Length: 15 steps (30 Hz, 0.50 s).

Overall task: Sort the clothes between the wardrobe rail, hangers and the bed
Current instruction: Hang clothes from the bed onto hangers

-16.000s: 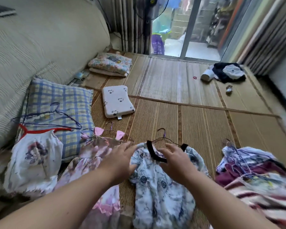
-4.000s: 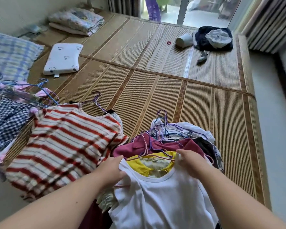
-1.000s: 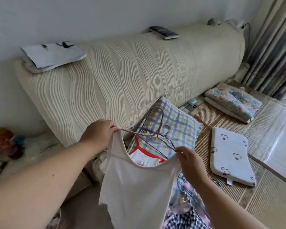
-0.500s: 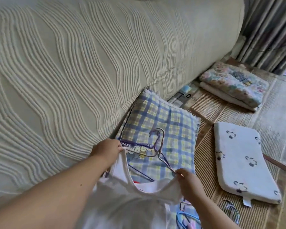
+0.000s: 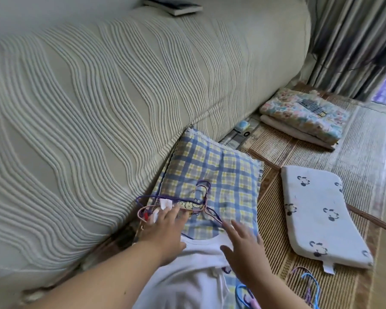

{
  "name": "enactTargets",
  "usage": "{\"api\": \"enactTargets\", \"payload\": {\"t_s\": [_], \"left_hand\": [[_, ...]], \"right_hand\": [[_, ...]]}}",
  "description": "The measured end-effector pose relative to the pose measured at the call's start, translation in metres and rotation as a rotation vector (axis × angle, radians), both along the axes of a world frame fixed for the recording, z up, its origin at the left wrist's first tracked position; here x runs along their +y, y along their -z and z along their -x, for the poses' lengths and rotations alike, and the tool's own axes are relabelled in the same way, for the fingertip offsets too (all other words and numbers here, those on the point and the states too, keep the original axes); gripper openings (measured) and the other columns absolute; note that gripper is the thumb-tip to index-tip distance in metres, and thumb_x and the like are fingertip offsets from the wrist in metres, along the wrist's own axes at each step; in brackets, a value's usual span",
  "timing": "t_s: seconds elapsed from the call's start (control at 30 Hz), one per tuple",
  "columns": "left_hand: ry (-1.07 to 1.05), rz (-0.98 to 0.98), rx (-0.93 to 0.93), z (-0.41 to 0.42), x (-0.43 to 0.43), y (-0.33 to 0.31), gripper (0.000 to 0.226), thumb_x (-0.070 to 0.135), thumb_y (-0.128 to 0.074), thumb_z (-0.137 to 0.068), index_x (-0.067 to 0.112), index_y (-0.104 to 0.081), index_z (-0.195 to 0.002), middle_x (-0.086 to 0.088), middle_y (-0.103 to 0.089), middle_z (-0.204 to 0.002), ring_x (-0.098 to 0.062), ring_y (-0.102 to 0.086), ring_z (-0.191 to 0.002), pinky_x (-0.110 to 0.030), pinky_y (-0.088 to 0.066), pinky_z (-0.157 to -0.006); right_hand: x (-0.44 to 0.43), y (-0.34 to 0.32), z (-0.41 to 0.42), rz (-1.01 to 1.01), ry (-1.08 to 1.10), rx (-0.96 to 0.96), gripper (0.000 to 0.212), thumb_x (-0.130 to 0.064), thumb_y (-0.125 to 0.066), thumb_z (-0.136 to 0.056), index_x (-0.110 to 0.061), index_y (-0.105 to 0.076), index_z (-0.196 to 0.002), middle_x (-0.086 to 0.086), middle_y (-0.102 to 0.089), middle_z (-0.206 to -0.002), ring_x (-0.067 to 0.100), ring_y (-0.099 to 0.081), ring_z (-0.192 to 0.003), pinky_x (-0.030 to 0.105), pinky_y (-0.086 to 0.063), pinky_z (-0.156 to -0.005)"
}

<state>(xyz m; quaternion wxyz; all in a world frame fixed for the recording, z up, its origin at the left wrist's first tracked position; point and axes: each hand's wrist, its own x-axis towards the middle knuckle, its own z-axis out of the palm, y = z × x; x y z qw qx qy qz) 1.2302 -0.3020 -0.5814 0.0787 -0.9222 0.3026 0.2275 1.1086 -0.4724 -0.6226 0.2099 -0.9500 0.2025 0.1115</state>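
Observation:
A white sleeveless top [image 5: 187, 277] on a wire hanger [image 5: 201, 201] lies on the blue-and-yellow checked pillow [image 5: 221, 175] against the cream headboard. My left hand [image 5: 165, 233] rests over the top's left shoulder, its fingers reaching to the strap and hanger wire. With fingers spread, my right hand [image 5: 243, 250] hovers open just above the top's right shoulder and grips nothing. The hanger's hook points up the pillow. More hangers [image 5: 308, 288], blue and purple, show at the bottom right.
The ribbed cream headboard [image 5: 98, 97] fills the left, with a dark flat object [image 5: 176, 7] on its top. A white printed pillow [image 5: 321, 215] lies on the woven bed mat [image 5: 276, 253] to the right. A folded floral blanket [image 5: 303, 114] sits near the curtains [image 5: 348, 41].
The white top was held up by its shoulders on the hanger; now it lies on the checked pillow. My right hand has let go and opened, and my left has loosened.

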Motion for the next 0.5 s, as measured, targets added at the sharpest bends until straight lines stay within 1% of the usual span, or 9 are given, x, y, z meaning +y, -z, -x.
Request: {"api": "enactTargets", "payload": {"t_s": [0.07,0.13,0.23,0.33,0.43,0.5], "left_hand": [[0.023,0.009,0.004,0.03,0.001,-0.015,0.074,0.044,-0.046,-0.093,0.028,-0.002,-0.151,0.002,0.011,-0.159,-0.022,0.007,-0.146,-0.05,0.001,-0.115],[0.021,0.058,0.007,0.063,0.007,-0.035,0.073,0.044,-0.044,-0.093,0.027,-0.002,-0.151,0.004,0.01,-0.159,-0.021,0.007,-0.146,-0.05,0.002,-0.116],[0.023,0.116,0.005,0.118,0.024,-0.065,0.072,0.043,-0.041,-0.094,0.027,-0.002,-0.151,0.006,0.007,-0.159,-0.018,0.006,-0.146,-0.049,-0.004,-0.118],[0.069,0.139,-0.022,0.192,0.056,-0.1,0.071,0.042,-0.042,-0.093,0.029,-0.004,-0.151,0.006,0.003,-0.159,-0.018,0.003,-0.146,-0.05,-0.008,-0.117],[0.098,0.108,-0.065,0.273,0.09,-0.131,0.07,0.043,-0.041,-0.094,0.028,-0.003,-0.151,0.004,0.001,-0.16,-0.021,0.0,-0.146,-0.051,-0.008,-0.115],[0.1,0.134,-0.047,0.332,0.107,-0.147,0.069,0.044,-0.041,-0.094,0.028,-0.005,-0.151,0.004,0.0,-0.16,-0.021,-0.001,-0.146,-0.051,-0.009,-0.115]], "right_hand": [[0.006,-0.017,0.021,0.037,-0.042,0.008,0.066,-0.042,-0.042,-0.097,-0.04,-0.002,-0.149,-0.012,0.0,-0.159,0.015,0.002,-0.147,0.048,-0.005,-0.117],[0.012,-0.036,0.051,0.053,-0.045,-0.02,0.066,-0.043,-0.041,-0.097,-0.038,-0.001,-0.149,-0.012,0.001,-0.159,0.014,0.003,-0.147,0.049,-0.004,-0.117],[0.023,-0.065,0.108,0.079,-0.011,-0.06,0.064,-0.044,-0.04,-0.097,-0.036,-0.005,-0.15,-0.01,-0.001,-0.159,0.014,0.001,-0.147,0.05,-0.005,-0.117],[0.043,-0.101,0.189,0.12,0.015,-0.102,0.065,-0.041,-0.046,-0.095,-0.037,-0.01,-0.148,-0.007,-0.007,-0.159,0.015,-0.007,-0.147,0.051,-0.008,-0.117],[0.065,-0.13,0.283,0.16,0.062,-0.131,0.061,-0.046,-0.045,-0.094,-0.037,-0.017,-0.147,-0.004,-0.014,-0.158,0.018,-0.016,-0.145,0.054,-0.012,-0.115],[0.079,-0.146,0.356,0.177,0.095,-0.12,0.058,-0.047,-0.045,-0.093,-0.038,-0.022,-0.145,-0.004,-0.017,-0.157,0.019,-0.02,-0.143,0.055,-0.015,-0.113]]}}
